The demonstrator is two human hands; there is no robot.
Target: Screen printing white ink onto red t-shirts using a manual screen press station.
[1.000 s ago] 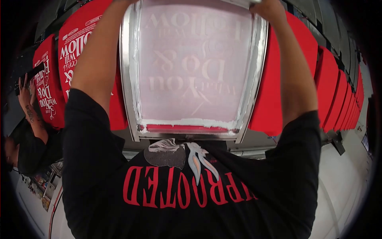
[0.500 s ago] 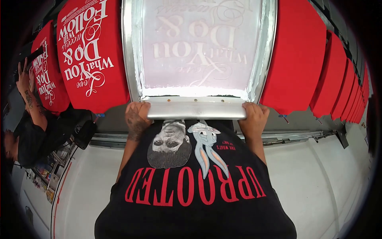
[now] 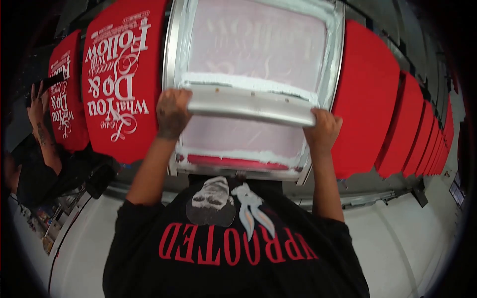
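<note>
A wide silver squeegee (image 3: 248,103) spans the inside of a metal-framed printing screen (image 3: 171,54), with white ink piled along its far side. My left hand (image 3: 173,111) grips its left end. Closed around the right end is my right hand (image 3: 323,128). The pale mesh (image 3: 253,136) shows on both sides of the squeegee, with faint lettering beyond it. White ink also lies along the frame's inner edges. Near the front of the frame, a red strip (image 3: 238,161) shows through. What lies beneath the screen is mostly hidden.
Red shirts printed with white lettering (image 3: 119,84) lie on boards to the left. Plain red shirts (image 3: 365,99) fan out in a row to the right. At the far left, another person's raised hand (image 3: 39,107) is beside a dark object. Metal rails (image 3: 367,196) run below the boards.
Both hands have pushed the squeegee away from my body, from the front of the screen to about its middle. The view has shifted, showing more of the screen's near end.
</note>
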